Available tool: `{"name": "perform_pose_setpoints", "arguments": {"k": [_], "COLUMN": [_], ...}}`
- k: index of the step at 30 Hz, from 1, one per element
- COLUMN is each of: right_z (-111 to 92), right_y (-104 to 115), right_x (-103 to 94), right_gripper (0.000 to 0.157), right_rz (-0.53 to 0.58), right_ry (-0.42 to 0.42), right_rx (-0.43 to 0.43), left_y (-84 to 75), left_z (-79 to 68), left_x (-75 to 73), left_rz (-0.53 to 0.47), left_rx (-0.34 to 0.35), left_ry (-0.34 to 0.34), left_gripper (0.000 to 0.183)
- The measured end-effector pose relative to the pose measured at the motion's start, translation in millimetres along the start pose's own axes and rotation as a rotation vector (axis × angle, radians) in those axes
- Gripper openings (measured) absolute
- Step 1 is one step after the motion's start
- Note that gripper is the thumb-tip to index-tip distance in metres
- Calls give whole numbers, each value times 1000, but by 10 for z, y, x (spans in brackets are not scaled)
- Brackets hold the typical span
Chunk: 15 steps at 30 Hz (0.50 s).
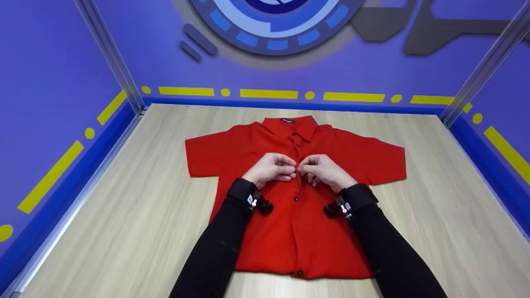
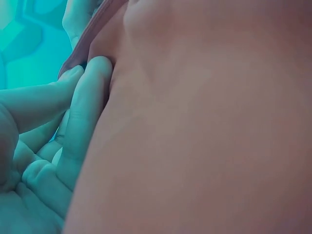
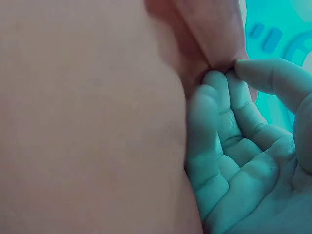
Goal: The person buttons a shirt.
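narrowly closed, left grip (image 1: 272, 168), right grip (image 1: 326, 170) pinch red shirt (image 1: 267, 231) at placket edge (image 1: 295, 234); table (image 1: 124, 198) spreads past sleeves (image 1: 209, 153).

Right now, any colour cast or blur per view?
Head: fairly sharp, shirt vivid red. Left wrist: left grip teal-tinted, shirt dull brownish-pink and soft. Right wrist: same tint on the right grip, one fingertip blurred, shirt soft too.

This looks like a staged work booth (image 1: 157, 70). Purple printed panels (image 1: 37, 62) (yellow dashes (image 1: 269, 94) and dots (image 1: 309, 95) run along their lower edges) meet at metal posts (image 1: 110, 54) around a wood-grain tabletop (image 1: 124, 215).
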State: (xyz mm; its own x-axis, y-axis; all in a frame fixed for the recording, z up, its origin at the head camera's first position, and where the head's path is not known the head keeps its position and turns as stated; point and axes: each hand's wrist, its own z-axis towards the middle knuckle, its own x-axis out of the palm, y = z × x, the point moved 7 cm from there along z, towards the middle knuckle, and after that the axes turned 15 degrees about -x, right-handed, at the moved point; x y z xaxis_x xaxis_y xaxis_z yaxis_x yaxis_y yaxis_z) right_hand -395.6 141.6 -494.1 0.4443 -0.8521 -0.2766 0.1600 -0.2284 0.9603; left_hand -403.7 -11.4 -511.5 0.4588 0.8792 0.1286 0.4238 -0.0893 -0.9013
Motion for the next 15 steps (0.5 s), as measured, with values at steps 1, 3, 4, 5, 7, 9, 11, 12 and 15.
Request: {"name": "perform_pose_setpoints", "arguments": {"k": [1, 3, 4, 5, 7, 9, 11, 12, 15], "right_z": [0, 3, 3, 5, 7, 9, 13, 16, 24], "right_y": [7, 29, 38, 47, 63, 81, 100, 109, 124], "right_x": [-1, 0, 1, 4, 7, 10, 14, 14, 15], "right_gripper": [20, 22, 22, 23, 26, 28, 29, 30, 29], "right_rz": [-20, -59, -74, -83, -99, -112, -122, -127, -120], "right_ry": [3, 20, 30, 41, 59, 77, 91, 95, 103], "right_rx": [-5, -24, -32, -40, -59, -81, -102, -110, -121], "left_y": [-2, -10, -13, -17, -25, -28, -34, -37, -42], "left_z": [1, 0, 0, 0, 2, 3, 4, 4, 4], "left_x": [0, 2, 2, 2, 5, 2, -3, -7, -25], "left_rz": [0, -1, -1, -1, -3, -10, -18, -24, -37], "left_rx": [1, 3, 5, 7, 13, 15, 20, 21, 23], "left_ry": [3, 9, 12, 15, 21, 23, 21, 17, -6], "left_gripper": [22, 23, 23, 23, 24, 23, 23, 23, 23]}}
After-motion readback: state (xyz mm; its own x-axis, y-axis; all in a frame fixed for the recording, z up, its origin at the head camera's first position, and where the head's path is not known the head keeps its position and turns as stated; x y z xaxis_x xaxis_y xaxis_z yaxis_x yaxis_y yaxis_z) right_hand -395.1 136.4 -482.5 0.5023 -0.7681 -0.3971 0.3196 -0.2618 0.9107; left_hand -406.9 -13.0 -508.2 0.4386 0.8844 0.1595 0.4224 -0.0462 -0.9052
